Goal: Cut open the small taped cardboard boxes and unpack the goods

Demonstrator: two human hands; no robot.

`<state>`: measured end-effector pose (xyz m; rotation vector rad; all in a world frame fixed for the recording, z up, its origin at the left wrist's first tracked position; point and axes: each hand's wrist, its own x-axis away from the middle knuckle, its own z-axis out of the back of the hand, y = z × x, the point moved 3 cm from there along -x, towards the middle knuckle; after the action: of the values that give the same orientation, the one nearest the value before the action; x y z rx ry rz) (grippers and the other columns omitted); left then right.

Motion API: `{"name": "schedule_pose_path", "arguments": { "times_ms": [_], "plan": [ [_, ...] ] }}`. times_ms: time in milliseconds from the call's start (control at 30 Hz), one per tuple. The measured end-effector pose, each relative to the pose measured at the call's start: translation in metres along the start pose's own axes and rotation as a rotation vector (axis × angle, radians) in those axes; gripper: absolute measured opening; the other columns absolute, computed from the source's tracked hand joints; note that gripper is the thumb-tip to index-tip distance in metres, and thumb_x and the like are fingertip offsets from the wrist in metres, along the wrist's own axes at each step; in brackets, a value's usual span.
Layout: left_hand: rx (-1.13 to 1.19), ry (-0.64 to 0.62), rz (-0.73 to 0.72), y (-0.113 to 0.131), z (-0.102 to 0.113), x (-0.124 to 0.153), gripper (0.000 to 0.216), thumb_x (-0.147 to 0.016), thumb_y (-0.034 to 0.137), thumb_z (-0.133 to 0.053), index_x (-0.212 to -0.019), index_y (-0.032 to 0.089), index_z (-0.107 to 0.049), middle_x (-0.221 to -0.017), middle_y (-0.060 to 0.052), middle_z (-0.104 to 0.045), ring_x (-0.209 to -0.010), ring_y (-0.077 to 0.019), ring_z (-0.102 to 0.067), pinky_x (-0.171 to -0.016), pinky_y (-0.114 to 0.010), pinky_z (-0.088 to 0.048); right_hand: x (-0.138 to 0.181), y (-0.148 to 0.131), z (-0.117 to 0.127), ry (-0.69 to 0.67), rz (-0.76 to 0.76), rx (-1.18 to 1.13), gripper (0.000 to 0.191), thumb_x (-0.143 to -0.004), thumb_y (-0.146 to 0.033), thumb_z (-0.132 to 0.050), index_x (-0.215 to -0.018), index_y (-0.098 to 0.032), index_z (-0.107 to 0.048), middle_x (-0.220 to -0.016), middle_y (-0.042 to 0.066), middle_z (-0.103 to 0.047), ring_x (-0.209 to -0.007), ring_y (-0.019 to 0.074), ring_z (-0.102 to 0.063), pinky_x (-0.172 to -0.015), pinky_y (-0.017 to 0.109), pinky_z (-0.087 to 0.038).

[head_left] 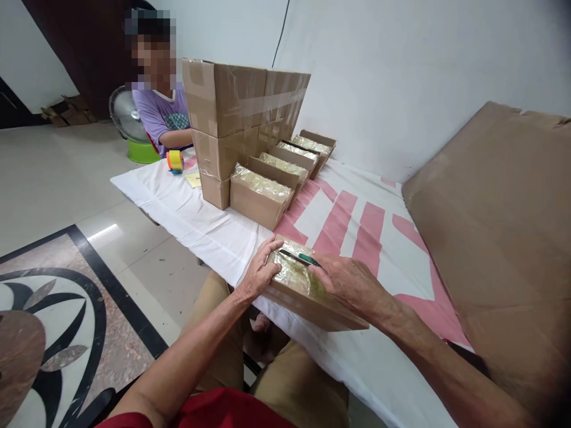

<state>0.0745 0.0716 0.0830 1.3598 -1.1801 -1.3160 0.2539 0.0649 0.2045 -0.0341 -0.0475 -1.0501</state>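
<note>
An open cardboard box [312, 306] lies near the front edge of the table, with a clear plastic-wrapped bundle [292, 274] filling its top. My left hand [259, 270] grips the box's left end, its thumb and fingers apart over the rim. In my right hand [345, 282] is a utility knife [307, 259] with a green handle, my fingers closed round it. Its dark blade points left across the plastic, close to my left fingers. Whether the blade touches the plastic, I cannot tell.
Taped boxes [241, 95] form a stack farther back, beside a row of open filled boxes [261, 199]. Tape rolls [175, 160] sit at the table's left edge. A person [163, 113] sits beyond. A large cardboard sheet [495, 238] leans at right.
</note>
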Motion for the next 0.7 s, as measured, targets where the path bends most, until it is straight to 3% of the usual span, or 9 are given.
{"name": "schedule_pose_path", "arguments": {
  "times_ms": [367,533,700],
  "plan": [
    [0.001,-0.002,-0.002,0.000,0.000,0.001,0.072,-0.068,0.021,-0.059,-0.139,0.017,-0.064,-0.165,-0.010,-0.045,-0.158,-0.0352,-0.031,-0.132,-0.049,-0.022,0.000,-0.003,-0.004,-0.031,0.001,-0.008,0.025,-0.104,-0.024,-0.045,-0.109,-0.020,-0.069,-0.103,0.006,-0.078,-0.087,0.0219,-0.072,-0.067,0.030,-0.042],
    [-0.005,0.002,-0.013,0.000,0.001,0.003,0.072,-0.068,0.021,-0.059,-0.140,0.018,-0.064,-0.165,-0.009,-0.045,-0.158,-0.0348,-0.032,-0.131,-0.050,-0.023,-0.004,0.000,-0.004,-0.083,0.075,-0.047,0.026,-0.105,-0.025,-0.044,-0.110,-0.019,-0.069,-0.102,0.007,-0.078,-0.085,0.0213,-0.071,-0.071,0.030,-0.044],
    [-0.013,0.010,-0.019,0.001,0.001,0.003,0.074,-0.066,0.021,-0.059,-0.139,0.018,-0.065,-0.165,-0.010,-0.045,-0.158,-0.0352,-0.031,-0.132,-0.049,-0.021,-0.009,-0.012,0.002,-0.177,0.050,0.125,0.023,-0.100,-0.016,-0.049,-0.104,-0.017,-0.071,-0.095,0.011,-0.077,-0.078,0.0251,-0.073,-0.062,0.031,-0.041]
  ]
}}
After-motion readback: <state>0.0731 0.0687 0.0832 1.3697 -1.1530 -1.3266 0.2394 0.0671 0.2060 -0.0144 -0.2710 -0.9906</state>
